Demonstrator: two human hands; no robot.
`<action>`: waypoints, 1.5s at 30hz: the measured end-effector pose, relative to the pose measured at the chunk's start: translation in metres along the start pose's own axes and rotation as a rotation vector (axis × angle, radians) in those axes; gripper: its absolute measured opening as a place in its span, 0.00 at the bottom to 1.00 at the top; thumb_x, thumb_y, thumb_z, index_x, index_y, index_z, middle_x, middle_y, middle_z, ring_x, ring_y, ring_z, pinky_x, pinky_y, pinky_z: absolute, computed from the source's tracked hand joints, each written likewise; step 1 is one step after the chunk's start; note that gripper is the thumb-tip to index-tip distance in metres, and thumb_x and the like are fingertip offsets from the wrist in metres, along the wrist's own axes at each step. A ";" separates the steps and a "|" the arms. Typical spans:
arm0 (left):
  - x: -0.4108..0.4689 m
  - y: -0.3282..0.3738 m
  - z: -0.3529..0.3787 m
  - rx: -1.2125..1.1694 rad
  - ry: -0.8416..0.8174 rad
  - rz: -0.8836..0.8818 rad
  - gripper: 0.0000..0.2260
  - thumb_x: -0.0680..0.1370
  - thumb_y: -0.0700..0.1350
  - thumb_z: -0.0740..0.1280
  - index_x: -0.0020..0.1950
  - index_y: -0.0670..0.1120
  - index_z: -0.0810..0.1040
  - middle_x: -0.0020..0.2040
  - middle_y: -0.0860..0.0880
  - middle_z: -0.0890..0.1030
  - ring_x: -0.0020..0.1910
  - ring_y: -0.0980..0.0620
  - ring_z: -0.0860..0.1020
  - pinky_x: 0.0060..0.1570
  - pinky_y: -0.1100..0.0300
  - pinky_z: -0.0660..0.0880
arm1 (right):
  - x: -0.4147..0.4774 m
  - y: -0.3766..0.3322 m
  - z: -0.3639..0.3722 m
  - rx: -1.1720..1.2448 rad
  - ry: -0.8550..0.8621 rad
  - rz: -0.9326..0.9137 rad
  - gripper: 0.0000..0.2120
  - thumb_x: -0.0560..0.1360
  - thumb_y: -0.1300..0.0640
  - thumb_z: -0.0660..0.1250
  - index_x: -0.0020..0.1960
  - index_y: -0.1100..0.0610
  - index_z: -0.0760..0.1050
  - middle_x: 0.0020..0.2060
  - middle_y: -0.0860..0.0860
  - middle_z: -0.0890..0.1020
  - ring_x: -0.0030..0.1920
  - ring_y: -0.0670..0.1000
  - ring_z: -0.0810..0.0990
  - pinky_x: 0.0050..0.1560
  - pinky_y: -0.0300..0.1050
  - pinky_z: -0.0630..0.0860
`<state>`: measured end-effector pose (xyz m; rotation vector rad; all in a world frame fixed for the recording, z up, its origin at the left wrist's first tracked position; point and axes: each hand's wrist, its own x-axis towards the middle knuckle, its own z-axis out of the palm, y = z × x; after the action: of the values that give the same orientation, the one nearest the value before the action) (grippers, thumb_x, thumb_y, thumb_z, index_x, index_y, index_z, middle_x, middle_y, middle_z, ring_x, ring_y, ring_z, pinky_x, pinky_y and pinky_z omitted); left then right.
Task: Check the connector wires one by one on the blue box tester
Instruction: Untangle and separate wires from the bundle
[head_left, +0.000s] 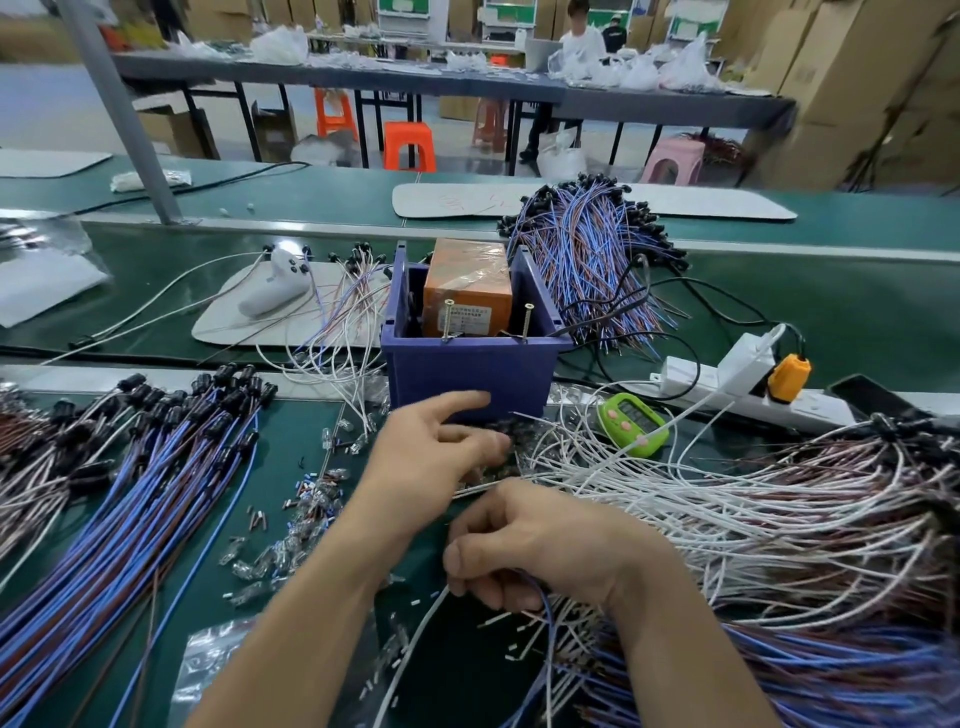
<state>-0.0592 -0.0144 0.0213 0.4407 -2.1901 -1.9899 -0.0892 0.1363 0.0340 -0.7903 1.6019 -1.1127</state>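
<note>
**benchrat:** where's the tester sitting?

**me:** blue box tester (470, 371) is dead centre, two screws (447, 319) poking up as contacts I'd guess. My left hand (431, 449) is loose, forefinger out, just beside its front. Right hand (540, 545) pinches wires (543, 597) from the untested pile (779, 519).

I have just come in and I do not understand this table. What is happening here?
A person is sorting wires at a green bench. The left hand reaches toward the blue box, fingers among the black connectors. The right hand pinches a few wires from the big pile. No wire touches the box's screws yet.
</note>
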 end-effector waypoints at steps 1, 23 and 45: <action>-0.001 0.006 -0.009 0.019 0.058 0.003 0.13 0.75 0.35 0.74 0.57 0.49 0.85 0.40 0.48 0.88 0.38 0.55 0.85 0.34 0.68 0.76 | 0.001 0.001 0.000 0.010 0.008 -0.013 0.10 0.75 0.55 0.69 0.42 0.62 0.80 0.27 0.51 0.78 0.22 0.45 0.69 0.24 0.35 0.67; -0.003 -0.021 -0.083 0.880 0.441 -0.004 0.14 0.76 0.46 0.74 0.61 0.54 0.84 0.54 0.50 0.86 0.55 0.45 0.82 0.59 0.52 0.77 | 0.019 0.009 -0.009 0.536 0.385 -0.164 0.12 0.81 0.61 0.65 0.41 0.61 0.83 0.31 0.57 0.77 0.23 0.46 0.65 0.28 0.37 0.62; -0.036 0.008 -0.045 0.048 0.131 0.204 0.07 0.69 0.44 0.81 0.40 0.57 0.88 0.37 0.50 0.87 0.36 0.56 0.83 0.40 0.61 0.80 | 0.015 0.006 -0.004 0.489 0.363 -0.339 0.15 0.73 0.81 0.61 0.50 0.66 0.79 0.39 0.58 0.81 0.38 0.47 0.79 0.40 0.38 0.73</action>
<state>-0.0127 -0.0457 0.0372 0.3292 -2.1132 -1.7562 -0.0974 0.1267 0.0237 -0.5593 1.4121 -1.8913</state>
